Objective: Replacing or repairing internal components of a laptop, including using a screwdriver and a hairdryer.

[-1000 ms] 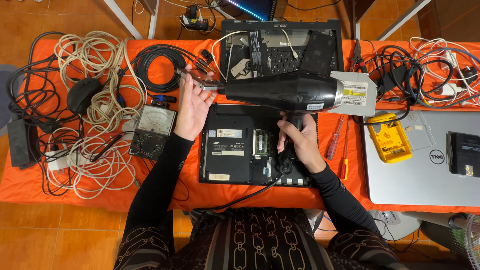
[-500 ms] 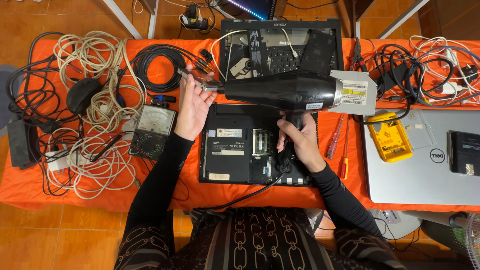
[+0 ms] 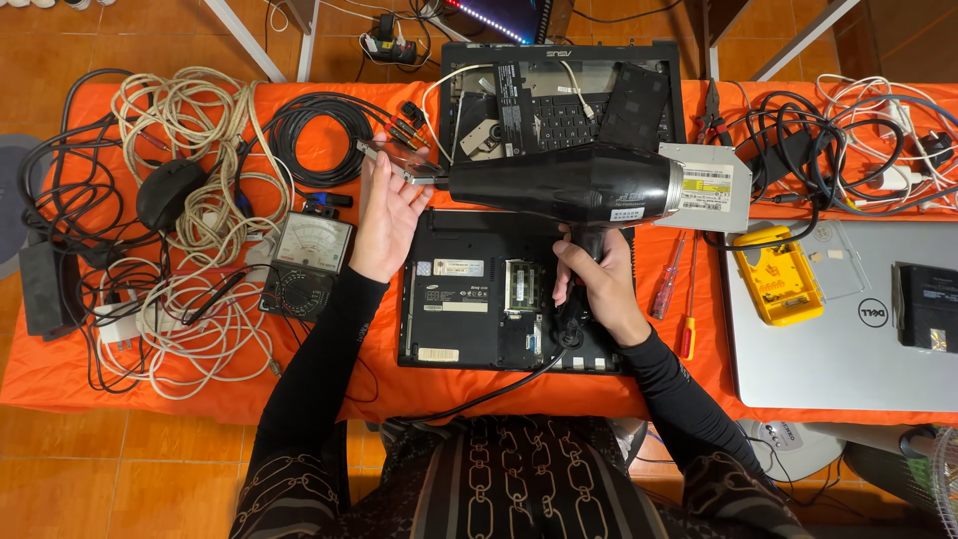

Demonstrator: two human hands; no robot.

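The right hand [image 3: 597, 284] has its grip closed around the handle of a black hair dryer [image 3: 564, 185], held level above an upturned black laptop [image 3: 469, 299] on the orange-covered counter [image 3: 200, 384]. The left hand [image 3: 387, 215], fingers spread, touches a small metal bracket [image 3: 394, 160] at the dryer's nozzle. An analog multimeter [image 3: 307, 265] lies just left of the laptop.

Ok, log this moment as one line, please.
right hand: grips hair dryer handle | left hand: at nozzle | below: opened black laptop | surface: orange cloth
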